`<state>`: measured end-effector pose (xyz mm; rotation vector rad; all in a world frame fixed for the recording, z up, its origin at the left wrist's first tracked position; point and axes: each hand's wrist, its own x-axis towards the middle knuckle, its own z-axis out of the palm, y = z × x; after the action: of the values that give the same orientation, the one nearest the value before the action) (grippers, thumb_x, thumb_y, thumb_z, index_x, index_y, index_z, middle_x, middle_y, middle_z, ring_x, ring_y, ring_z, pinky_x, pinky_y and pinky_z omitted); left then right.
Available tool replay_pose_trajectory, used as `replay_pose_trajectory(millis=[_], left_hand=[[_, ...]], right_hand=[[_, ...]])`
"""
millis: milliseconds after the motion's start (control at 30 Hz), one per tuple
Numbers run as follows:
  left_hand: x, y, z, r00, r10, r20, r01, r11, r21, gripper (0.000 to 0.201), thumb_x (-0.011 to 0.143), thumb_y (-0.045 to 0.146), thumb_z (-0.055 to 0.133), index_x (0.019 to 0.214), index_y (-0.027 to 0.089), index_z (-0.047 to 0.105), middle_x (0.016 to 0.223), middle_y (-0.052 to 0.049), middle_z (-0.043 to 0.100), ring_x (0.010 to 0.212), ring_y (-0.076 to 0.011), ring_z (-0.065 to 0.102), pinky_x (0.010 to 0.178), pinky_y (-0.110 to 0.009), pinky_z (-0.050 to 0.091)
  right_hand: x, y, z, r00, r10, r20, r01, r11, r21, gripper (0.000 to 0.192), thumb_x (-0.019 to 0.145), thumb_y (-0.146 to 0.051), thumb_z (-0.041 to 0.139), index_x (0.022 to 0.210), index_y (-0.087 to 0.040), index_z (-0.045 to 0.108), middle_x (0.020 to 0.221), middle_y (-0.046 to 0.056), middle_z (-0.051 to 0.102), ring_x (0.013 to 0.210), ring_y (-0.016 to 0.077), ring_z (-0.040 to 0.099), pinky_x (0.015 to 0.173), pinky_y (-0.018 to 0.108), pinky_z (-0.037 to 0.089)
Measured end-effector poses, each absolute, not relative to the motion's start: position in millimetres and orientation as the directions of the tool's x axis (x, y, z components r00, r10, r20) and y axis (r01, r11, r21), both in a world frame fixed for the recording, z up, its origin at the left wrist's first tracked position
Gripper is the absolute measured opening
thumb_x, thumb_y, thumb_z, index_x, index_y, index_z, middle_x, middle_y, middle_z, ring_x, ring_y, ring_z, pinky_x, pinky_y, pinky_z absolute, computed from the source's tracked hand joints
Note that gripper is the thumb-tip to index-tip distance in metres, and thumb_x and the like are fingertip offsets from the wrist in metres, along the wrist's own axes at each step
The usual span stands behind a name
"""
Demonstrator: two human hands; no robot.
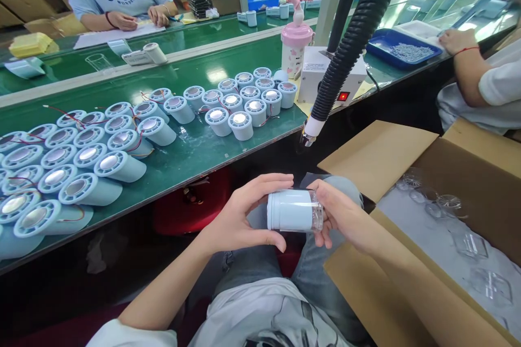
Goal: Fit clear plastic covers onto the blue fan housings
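Above my lap lies a light-blue cylindrical housing (292, 210), held sideways, with a clear plastic cover (317, 213) around it that extends past its right end. My left hand (248, 214) curves about the left end, fingers along the top and thumb below. At the clear right end, my right hand (337, 211) grips the cover between thumb and fingers; some of its fingertips are hidden behind it. On the green bench to the left stand many similar light-blue housings (108, 162), several with thin red and black wires.
A black flexible hose (350, 38) hangs down ahead of my right hand, near a white box with a red switch (334, 73). A pink-lidded bottle (296, 46) stands behind. At right, an open carton (391, 217) holds clear plastic covers. Co-workers sit across and to the right.
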<state>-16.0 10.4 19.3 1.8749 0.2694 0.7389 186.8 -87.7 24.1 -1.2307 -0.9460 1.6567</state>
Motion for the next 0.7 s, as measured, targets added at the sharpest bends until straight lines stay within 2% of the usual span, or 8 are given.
replay_pose_trajectory(millis=[233,533,700], left_hand=[[-16.4,5.3,17.1,0.806,0.522,0.28,-0.13,-0.306,0.943,0.084,0.053,0.027,0.09,0.13,0.026,0.056,0.133,-0.012,0.056,0.121,-0.0295,0.056,0.104,-0.041,0.046],[-20.1,2.3,18.1,0.801,0.541,0.257,-0.124,-0.27,0.955,0.084,0.053,0.028,0.09,0.131,0.026,0.056,0.132,-0.011,0.057,0.12,-0.0275,0.057,0.102,-0.035,0.047],[-20.8,0.4,18.6,0.791,0.556,0.256,-0.116,-0.275,0.954,0.085,0.052,0.028,0.091,0.13,0.027,0.057,0.131,-0.011,0.058,0.119,-0.0286,0.057,0.105,-0.038,0.045]], right_hand=[[182.4,-87.1,17.1,-0.233,0.905,-0.356,-0.279,-0.413,-0.867,0.049,0.088,-0.07,0.045,0.098,-0.023,0.043,0.054,-0.007,0.062,0.043,0.0102,0.062,0.038,0.012,0.045],[182.8,-88.4,19.6,-0.235,0.897,-0.375,-0.288,-0.433,-0.854,0.049,0.087,-0.07,0.048,0.096,-0.022,0.044,0.052,-0.008,0.06,0.042,0.01,0.061,0.037,0.013,0.045],[181.1,-87.7,19.9,-0.241,0.892,-0.383,-0.281,-0.441,-0.852,0.046,0.089,-0.067,0.046,0.094,-0.022,0.043,0.053,-0.006,0.06,0.043,0.011,0.061,0.038,0.014,0.044]])
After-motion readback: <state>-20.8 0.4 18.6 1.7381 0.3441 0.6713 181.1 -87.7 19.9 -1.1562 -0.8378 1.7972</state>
